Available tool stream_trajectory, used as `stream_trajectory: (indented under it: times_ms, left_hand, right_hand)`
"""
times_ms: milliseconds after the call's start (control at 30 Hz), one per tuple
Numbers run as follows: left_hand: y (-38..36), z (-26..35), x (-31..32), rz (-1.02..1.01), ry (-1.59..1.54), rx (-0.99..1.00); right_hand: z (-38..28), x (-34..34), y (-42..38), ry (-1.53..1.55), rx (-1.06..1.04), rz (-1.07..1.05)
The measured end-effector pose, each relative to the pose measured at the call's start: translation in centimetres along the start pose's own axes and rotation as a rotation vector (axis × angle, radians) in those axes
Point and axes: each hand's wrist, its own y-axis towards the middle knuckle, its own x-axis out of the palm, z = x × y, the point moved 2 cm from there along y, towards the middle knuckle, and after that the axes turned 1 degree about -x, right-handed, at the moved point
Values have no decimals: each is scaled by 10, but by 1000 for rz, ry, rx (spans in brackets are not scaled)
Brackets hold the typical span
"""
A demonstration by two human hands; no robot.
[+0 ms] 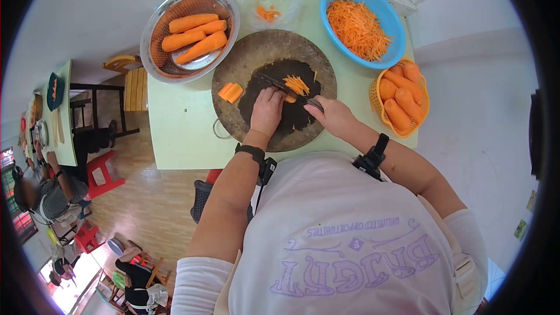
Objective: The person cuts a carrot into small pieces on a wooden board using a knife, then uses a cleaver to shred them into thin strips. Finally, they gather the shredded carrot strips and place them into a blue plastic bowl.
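Observation:
My right hand [333,118] is closed round the dark handle of a kitchen knife [275,83], its blade slanting up and left across a round wooden chopping board [239,52]. Just below the blade, my left hand [267,108] has its fingers curled down on a piece of carrot [290,99], mostly hidden by the fingers and knife. Beyond the blade lies a small heap of carrot shreds [296,85]. Cut carrot chunks [231,92] rest on the board's left side. The board's middle is dark and wet.
A metal bowl [153,73] with peeled carrots stands at the back left. A blue basin [399,23] of shredded carrot and a yellow basket [379,114] of whole carrots are at the right. A plastic bag [291,9] with shreds lies behind the board. Other people [55,192] sit at the far left.

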Motion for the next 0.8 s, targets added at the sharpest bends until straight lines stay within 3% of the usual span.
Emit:
stream_trajectory:
  times_ms: [800]
  left_hand:
    - [-1,0,0,-4,-7,-16]
  right_hand:
    - [-2,-12,-7,25,20,-50]
